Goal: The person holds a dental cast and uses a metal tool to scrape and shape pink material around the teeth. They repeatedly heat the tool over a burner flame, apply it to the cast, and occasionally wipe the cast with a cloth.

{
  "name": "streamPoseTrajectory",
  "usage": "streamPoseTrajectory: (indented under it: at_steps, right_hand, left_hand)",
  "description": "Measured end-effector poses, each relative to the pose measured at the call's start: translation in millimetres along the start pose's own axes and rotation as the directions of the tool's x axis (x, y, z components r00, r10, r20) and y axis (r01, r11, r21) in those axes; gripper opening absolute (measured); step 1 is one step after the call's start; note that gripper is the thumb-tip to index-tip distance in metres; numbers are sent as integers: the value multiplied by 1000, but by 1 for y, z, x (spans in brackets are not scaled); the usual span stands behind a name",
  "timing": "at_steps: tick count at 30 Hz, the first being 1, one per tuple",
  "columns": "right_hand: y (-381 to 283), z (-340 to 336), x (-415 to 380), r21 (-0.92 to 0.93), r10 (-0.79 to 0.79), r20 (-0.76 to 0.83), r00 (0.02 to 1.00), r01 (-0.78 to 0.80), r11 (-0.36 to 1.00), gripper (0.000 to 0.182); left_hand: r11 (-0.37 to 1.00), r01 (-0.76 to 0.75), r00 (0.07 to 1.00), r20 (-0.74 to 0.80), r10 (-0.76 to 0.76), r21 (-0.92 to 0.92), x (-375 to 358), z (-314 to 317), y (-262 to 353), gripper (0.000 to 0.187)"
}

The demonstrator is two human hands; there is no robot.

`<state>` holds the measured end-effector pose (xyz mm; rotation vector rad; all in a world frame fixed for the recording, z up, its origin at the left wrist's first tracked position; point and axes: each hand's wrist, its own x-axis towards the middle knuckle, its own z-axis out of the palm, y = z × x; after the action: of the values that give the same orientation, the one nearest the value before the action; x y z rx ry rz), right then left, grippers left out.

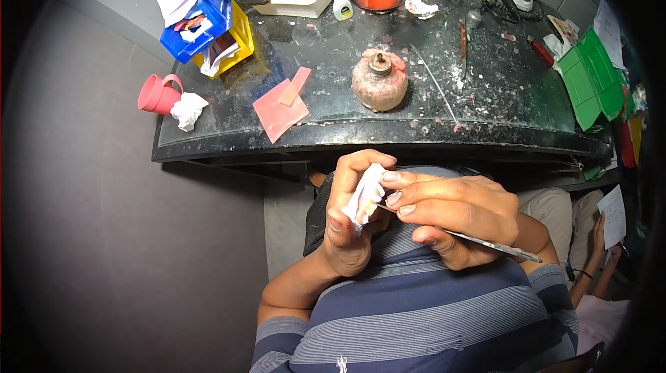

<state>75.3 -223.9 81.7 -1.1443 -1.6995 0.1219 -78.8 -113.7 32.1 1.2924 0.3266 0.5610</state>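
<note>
My left hand (345, 224) is closed around a small dental piece (366, 196), white with a row of teeth and some pink, holding it tilted in front of my striped shirt. In my right hand (461, 213) is a slim metal carving tool (496, 244), gripped like a pen. Its flat end sticks out to the lower right, and its working end meets the edge of the dental piece, partly hidden by my fingers. Beyond my hands, on the bench, stands a round glass spirit lamp (379, 88) coated with pink wax. Pink wax sheets (281, 113) lie left of it.
The dark bench (333, 113) holds a pink mug (158, 94), crumpled tissue (189, 111), blue bin (215, 9), white tray (316, 5), dropper bottle (342, 6), glowing orange dish (378, 0), wood-handled knife (463, 47) and green box (590, 78). At right, another person holds paper (612, 217).
</note>
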Motion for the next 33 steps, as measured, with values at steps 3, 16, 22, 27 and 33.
streamPoseTrajectory:
  at_steps: [3, 16, 22, 27, 33]
  right_hand:
    - [1, 0, 0, -10, -31, 14, 999, 31, 999, 19]
    - [2, 0, -5, 56, 21, -81, 996, -16, 998, 15]
    - [-1, -2, -5, 76, 36, -105, 994, -28, 997, 19]
    - [0, 3, -3, 34, 35, -83, 996, -33, 999, 19]
    - [0, 8, -6, 3, 21, -124, 992, -20, 1000, 19]
  left_hand:
    - [1000, -3, 1000, -10, 3, 27, 1, 2, 4, 106]
    - [962, -256, 963, -108, 246, -95, 1, 3, -14, 97]
    - [696, -608, 761, 29, 649, 381, 14, -8, -26, 114]
    - [665, -587, 752, 6, 659, 462, 16, -15, -35, 117]
    - [621, -688, 648, -66, 758, 376, 23, -5, -39, 77]
